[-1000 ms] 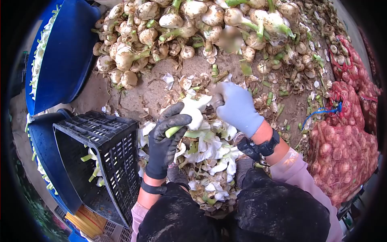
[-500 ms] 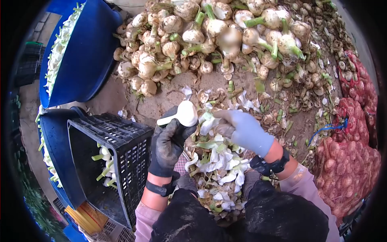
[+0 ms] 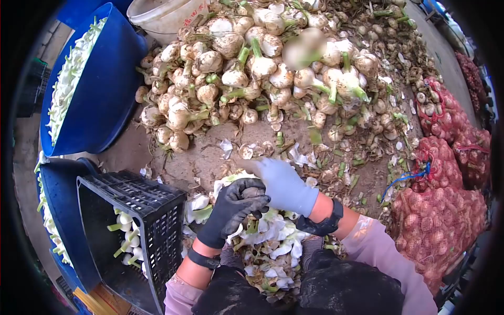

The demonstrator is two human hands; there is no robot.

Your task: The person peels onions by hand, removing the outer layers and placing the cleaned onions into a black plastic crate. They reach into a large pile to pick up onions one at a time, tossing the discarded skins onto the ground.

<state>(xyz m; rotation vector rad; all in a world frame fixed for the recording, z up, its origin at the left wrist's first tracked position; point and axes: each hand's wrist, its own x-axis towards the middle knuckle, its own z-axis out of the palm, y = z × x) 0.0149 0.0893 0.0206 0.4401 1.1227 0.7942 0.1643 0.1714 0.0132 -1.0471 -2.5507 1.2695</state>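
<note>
My left hand (image 3: pixel 234 206), in a black glove, is closed at the centre, its fingers curled round something I cannot make out. My right hand (image 3: pixel 286 186), in a light blue glove, lies against its upper right side. The right fingers point left, drawn together and blurred; what they hold, if anything, is hidden. Below both hands is a heap of white and green peelings (image 3: pixel 275 236). Beyond them lies a big pile of soil-stained garlic bulbs (image 3: pixel 210 63) with cut green stems.
A black crate (image 3: pixel 165 231) on its side at left holds several peeled white bulbs (image 3: pixel 131 241). Blue tubs (image 3: pixel 107 79) (image 3: pixel 68 210) of trimmed garlic stand beyond it. A white bucket (image 3: pixel 163 18) is at the top. Red net sacks (image 3: pixel 438 226) line the right side.
The view has shifted. The peeled white bulb in my left hand is out of sight. My hands have come together, the right moving over to the left one.
</note>
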